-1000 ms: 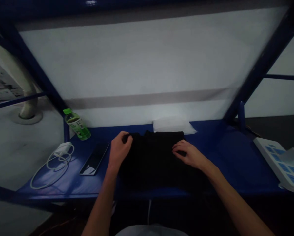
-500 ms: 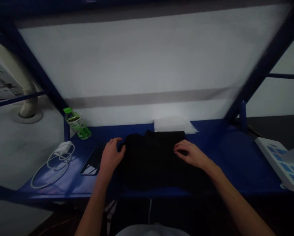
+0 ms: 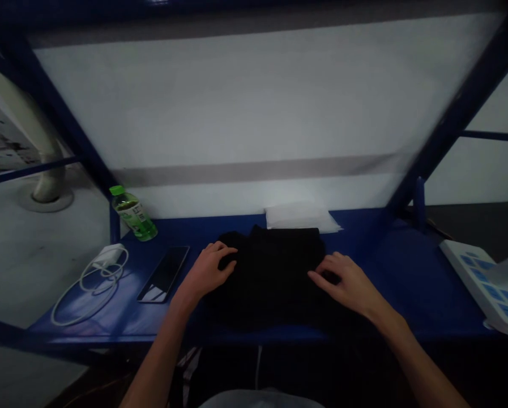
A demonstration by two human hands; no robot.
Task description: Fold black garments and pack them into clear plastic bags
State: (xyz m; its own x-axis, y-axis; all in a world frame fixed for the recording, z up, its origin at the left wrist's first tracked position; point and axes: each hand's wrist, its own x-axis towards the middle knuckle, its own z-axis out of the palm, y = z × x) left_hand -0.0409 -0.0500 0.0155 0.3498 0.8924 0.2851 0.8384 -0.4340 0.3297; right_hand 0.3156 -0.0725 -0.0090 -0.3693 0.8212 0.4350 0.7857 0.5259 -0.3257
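A dark folded black cloth [image 3: 274, 283] lies in front of me on the blue shelf [image 3: 389, 283]; its folds are hard to make out. On its left part rests my left hand [image 3: 209, 269], thumb and forefinger apart with black cloth showing between them. My right hand [image 3: 342, 280] is at the cloth's right side, its thumb and fingertips drawn together in a pinch on the fabric. Behind the cloth's back edge lies a white flat stack, perhaps paper or plastic bags [image 3: 298, 217].
To the left are a phone [image 3: 164, 275], a white charger with a coiled cable [image 3: 109, 256] and a green-capped drink bottle [image 3: 133, 214]. A white and blue panel [image 3: 487, 280] sits at the right edge. Blue frame posts [image 3: 453, 107] slant up on both sides.
My left hand has moved right onto the cloth, uncovering the phone. My right hand has shifted slightly right and nearer to me.
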